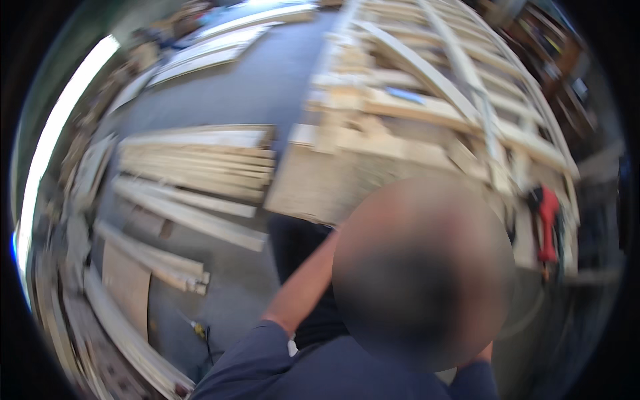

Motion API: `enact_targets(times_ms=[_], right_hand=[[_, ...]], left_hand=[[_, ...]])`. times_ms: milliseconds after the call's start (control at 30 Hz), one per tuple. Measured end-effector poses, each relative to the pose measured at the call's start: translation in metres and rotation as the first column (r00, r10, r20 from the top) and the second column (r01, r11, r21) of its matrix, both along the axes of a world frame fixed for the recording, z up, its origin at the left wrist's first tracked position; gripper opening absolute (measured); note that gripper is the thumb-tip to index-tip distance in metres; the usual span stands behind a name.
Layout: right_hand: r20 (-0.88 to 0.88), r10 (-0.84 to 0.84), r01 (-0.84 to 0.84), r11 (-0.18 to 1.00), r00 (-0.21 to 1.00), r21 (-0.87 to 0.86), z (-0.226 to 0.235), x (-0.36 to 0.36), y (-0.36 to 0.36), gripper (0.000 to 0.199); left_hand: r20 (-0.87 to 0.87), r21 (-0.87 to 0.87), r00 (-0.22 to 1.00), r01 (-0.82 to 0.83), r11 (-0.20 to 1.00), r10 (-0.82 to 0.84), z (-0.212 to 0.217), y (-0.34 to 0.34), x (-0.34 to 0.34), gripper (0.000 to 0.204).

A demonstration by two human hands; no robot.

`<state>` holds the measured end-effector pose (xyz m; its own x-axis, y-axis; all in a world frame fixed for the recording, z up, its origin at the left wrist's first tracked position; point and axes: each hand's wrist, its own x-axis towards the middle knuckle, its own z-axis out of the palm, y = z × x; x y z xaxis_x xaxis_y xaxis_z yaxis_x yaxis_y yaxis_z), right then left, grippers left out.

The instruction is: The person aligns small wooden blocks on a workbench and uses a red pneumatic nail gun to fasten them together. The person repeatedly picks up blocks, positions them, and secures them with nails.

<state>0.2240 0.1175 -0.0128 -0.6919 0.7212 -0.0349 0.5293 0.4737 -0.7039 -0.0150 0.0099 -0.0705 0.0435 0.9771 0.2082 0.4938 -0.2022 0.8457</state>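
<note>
My left forearm, in a dark blue sleeve, reaches up and inward from the lower edge. A large round blurred patch covers both of my hands, so neither fingers nor anything held can be made out. Only a sliver of my right wrist shows below that patch. Just beyond it lies a worn wooden work surface, with wooden blocks along its far side. To the right, a red and black power tool stands near the timber.
A large slatted timber frame fills the far right, with a blue item on it. On the floor to the left lie stacked boards, loose planks, a brown panel and a small yellow tool.
</note>
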Motion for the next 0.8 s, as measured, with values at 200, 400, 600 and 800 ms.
enact_targets(times_ms=[200, 400, 600, 800], right_hand=[[-0.212, -0.010, -0.015, 0.993, 0.977, -0.119, -0.024, 0.012, 0.007, 0.048], [-0.301, -0.021, 0.004, 0.998, 0.954, -0.055, -0.035, 0.020, 0.001, 0.053], [-0.337, -0.073, 0.029, 0.991, 0.939, -0.133, -0.040, 0.021, -0.004, 0.060], [-0.367, -0.068, -0.005, 0.981, 0.928, -0.193, -0.043, 0.028, 0.004, 0.061]], left_hand=[[0.008, -0.063, 0.995, -0.095, 0.993, 0.096, 0.015, -0.008, 0.013, 0.050], [-0.124, -0.102, 0.990, -0.085, 0.991, 0.072, 0.029, -0.001, 0.017, 0.050], [-0.123, -0.106, 0.989, -0.094, 0.990, 0.080, 0.030, -0.007, 0.017, 0.045], [-0.184, -0.068, 0.977, -0.127, 0.990, 0.112, 0.029, -0.003, 0.024, 0.041]])
